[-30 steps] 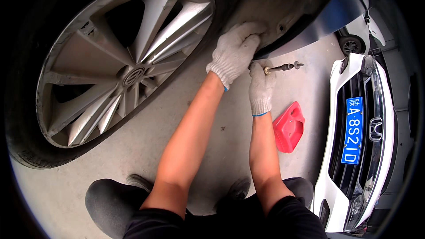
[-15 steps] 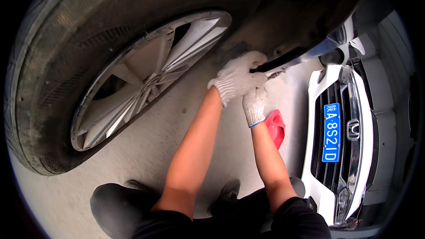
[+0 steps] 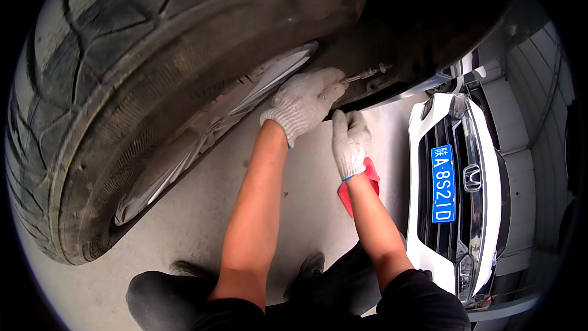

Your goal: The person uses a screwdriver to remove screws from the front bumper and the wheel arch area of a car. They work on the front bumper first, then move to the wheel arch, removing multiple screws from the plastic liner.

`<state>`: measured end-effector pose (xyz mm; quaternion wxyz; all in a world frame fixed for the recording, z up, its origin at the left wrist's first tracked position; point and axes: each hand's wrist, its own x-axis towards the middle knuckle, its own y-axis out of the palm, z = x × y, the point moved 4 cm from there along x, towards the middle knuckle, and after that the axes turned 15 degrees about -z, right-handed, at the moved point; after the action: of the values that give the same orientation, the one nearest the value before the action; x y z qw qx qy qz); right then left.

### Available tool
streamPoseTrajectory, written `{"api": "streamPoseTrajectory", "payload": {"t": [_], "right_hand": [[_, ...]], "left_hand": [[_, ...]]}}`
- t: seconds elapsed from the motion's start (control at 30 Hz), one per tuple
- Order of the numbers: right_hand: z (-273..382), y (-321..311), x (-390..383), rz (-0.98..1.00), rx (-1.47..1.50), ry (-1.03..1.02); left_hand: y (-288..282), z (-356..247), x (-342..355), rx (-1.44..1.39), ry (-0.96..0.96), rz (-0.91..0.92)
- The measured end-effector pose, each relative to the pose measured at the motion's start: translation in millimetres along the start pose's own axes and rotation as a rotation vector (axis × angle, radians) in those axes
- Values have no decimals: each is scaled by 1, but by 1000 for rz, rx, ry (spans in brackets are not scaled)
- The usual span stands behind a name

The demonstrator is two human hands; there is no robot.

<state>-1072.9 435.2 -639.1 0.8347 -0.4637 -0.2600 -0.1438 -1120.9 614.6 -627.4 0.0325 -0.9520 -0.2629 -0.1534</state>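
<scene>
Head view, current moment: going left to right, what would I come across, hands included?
Large black tyre → left gloved hand → right gloved hand → front of a white car → grey panelling.

place: vehicle workshop or garage | signs: tyre up close; white car nearby; grey floor

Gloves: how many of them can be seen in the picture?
2: one glove on the left hand, which holds a slim metal tool; another glove on the right hand, lower and further right. No others show.
</scene>
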Motion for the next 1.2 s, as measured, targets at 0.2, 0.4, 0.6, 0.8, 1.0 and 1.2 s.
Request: {"api": "streamPoseTrajectory", "payload": {"t": [0.2, 0.4, 0.6, 0.8, 1.0, 1.2], "right_hand": [[-11, 15, 17, -186, -41, 89], [-28, 36, 24, -408, 19, 158], [-24, 34, 22, -382, 106, 128], [-20, 29, 21, -333, 108, 85], [-26, 27, 24, -345, 67, 84], [-20, 25, 22, -330, 66, 67]], "left_hand": [[5, -3, -4, -231, 7, 31], [9, -4, -2, -261, 60, 82], [1, -23, 4, -97, 177, 52], [-4, -20, 8, -9, 123, 95], [-8, -33, 11, 47, 148, 90], [-9, -30, 13, 79, 162, 69]]}}
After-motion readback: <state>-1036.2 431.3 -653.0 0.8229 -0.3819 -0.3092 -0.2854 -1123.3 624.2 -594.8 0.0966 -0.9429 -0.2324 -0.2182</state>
